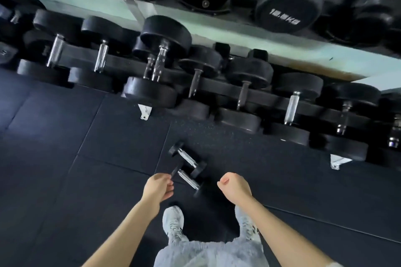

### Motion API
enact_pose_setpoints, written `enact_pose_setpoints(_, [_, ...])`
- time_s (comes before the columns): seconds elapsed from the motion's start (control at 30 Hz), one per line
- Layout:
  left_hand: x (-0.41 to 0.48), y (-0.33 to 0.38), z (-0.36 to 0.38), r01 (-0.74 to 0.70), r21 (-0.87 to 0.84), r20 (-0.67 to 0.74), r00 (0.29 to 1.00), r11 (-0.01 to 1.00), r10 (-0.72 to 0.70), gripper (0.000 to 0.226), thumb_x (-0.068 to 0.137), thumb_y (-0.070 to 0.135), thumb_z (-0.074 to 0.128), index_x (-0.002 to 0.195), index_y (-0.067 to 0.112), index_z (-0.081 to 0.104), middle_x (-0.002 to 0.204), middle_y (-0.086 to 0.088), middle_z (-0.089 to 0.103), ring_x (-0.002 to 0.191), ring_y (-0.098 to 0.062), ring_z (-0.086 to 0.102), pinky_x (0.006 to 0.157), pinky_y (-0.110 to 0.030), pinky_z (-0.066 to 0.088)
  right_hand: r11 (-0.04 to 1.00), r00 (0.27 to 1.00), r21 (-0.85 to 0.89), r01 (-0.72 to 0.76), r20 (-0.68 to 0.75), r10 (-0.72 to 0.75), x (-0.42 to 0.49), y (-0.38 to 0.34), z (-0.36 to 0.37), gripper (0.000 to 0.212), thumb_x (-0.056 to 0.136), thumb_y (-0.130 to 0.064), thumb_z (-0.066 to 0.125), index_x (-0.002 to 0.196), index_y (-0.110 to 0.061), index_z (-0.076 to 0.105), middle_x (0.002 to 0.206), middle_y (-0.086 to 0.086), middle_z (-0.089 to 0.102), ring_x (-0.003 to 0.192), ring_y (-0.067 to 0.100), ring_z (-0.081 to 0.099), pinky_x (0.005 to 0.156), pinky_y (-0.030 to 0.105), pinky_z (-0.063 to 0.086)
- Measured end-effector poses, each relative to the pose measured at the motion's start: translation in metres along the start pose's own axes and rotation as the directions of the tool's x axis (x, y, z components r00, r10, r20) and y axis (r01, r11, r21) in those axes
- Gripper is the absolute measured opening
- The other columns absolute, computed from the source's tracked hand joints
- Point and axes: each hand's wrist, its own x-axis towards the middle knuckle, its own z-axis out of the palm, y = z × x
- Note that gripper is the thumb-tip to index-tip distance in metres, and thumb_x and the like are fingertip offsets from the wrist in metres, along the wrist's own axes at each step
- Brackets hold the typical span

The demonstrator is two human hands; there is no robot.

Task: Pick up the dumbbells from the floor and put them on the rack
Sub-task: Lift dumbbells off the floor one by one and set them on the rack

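dumbbells [187,158] lay side by side on floor [108,147] below rack [256,93] | left hand [158,188] loosely curled, empty | right hand [233,186] clenched, empty

Dim, bluish light; edges curve and blur slightly.

hands [159,187] above two dumbbells [188,158] on floor [86,136]

Gym weight area: loaded dumbbell rack [217,91], dark rubber floor tiles [65,136].
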Motion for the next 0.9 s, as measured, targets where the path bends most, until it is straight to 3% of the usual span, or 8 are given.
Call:
enact_pose_setpoints(0.13, [0.083,-0.026,0.009,0.025,-0.067,-0.002,1.000,0.997,-0.025,0.020,0.093,0.004,0.042,0.101,0.005,0.060,0.082,-0.008,0.059,0.074,-0.018,0.059,0.074,-0.029,0.053,1.000,1.000,-0.002,-0.019,-0.011,0.019,0.068,-0.002,0.055,0.025,0.091,-0.033,0.053,0.106,-0.017,0.064,0.110,-0.003,0.069,0.103,0.019,0.063,0.083,0.028,0.048])
enact_pose_setpoints(0.33, [0.221,-0.064,0.047,0.074,-0.195,0.018,0.997,0.978,-0.072,0.024,0.094,0.009,0.044,0.072,0.012,0.052,0.075,-0.005,0.054,0.071,-0.016,0.053,0.082,-0.035,0.051,0.998,0.999,-0.061,0.021,-0.027,-0.023,0.199,0.004,0.137,0.032,0.093,-0.040,0.049,0.115,-0.018,0.058,0.113,-0.001,0.069,0.108,0.022,0.062,0.081,0.027,0.044])
enact_pose_setpoints(0.47, [0.318,-0.077,0.080,0.047,-0.218,0.034,0.999,0.975,-0.041,0.031,0.093,0.008,0.040,0.063,0.016,0.043,0.067,-0.002,0.044,0.062,-0.014,0.043,0.062,-0.025,0.041,0.992,0.998,-0.114,0.060,-0.023,-0.063,0.294,0.013,0.183,0.036,0.093,-0.042,0.050,0.122,-0.020,0.055,0.119,0.002,0.067,0.111,0.025,0.062,0.086,0.029,0.048])
enact_pose_setpoints(0.67, [0.435,-0.087,0.132,0.098,-0.258,0.079,0.994,0.961,-0.080,0.015,0.089,0.005,0.043,0.075,0.009,0.050,0.070,-0.004,0.044,0.062,-0.013,0.043,0.059,-0.023,0.037,0.951,0.986,-0.262,0.165,0.031,-0.163,0.411,0.014,0.223,0.045,0.094,-0.042,0.048,0.126,-0.011,0.052,0.127,0.008,0.061,0.117,0.028,0.058,0.091,0.035,0.049])
enact_pose_setpoints(0.7, [0.450,-0.087,0.141,0.131,-0.298,0.082,0.990,0.946,-0.111,0.016,0.089,0.004,0.043,0.076,0.009,0.051,0.071,-0.004,0.045,0.064,-0.015,0.046,0.060,-0.025,0.039,0.952,0.985,-0.259,0.165,0.087,-0.148,0.426,0.012,0.228,0.044,0.092,-0.045,0.047,0.119,-0.010,0.054,0.122,0.009,0.063,0.113,0.030,0.059,0.087,0.035,0.049])
enact_pose_setpoints(0.77, [0.470,-0.089,0.154,0.150,-0.369,-0.019,0.986,0.917,-0.169,0.017,0.091,0.003,0.044,0.098,0.001,0.060,0.079,-0.007,0.053,0.082,-0.022,0.056,0.072,-0.030,0.045,0.955,0.971,-0.253,0.153,0.219,-0.098,0.449,0.009,0.240,0.044,0.087,-0.052,0.047,0.100,-0.010,0.056,0.106,0.011,0.066,0.105,0.033,0.062,0.077,0.033,0.046])
enact_pose_setpoints(0.83, [0.480,-0.091,0.161,0.207,-0.368,0.009,0.976,0.907,-0.219,0.030,0.088,0.001,0.049,0.116,-0.007,0.056,0.073,-0.008,0.051,0.089,-0.026,0.052,0.079,-0.033,0.041,0.954,0.940,-0.251,0.163,0.333,-0.073,0.463,0.007,0.251,0.053,0.081,-0.056,0.044,0.101,-0.010,0.061,0.095,0.009,0.067,0.097,0.033,0.064,0.078,0.035,0.048])
enact_pose_setpoints(0.9, [0.488,-0.092,0.159,0.232,-0.367,0.031,0.971,0.901,-0.237,0.029,0.083,0.000,0.052,0.111,-0.006,0.058,0.070,-0.009,0.049,0.080,-0.027,0.051,0.078,-0.035,0.039,0.948,0.921,-0.263,0.179,0.384,-0.067,0.472,0.008,0.258,0.050,0.084,-0.052,0.045,0.104,-0.010,0.063,0.089,0.008,0.065,0.084,0.027,0.061,0.074,0.034,0.047])
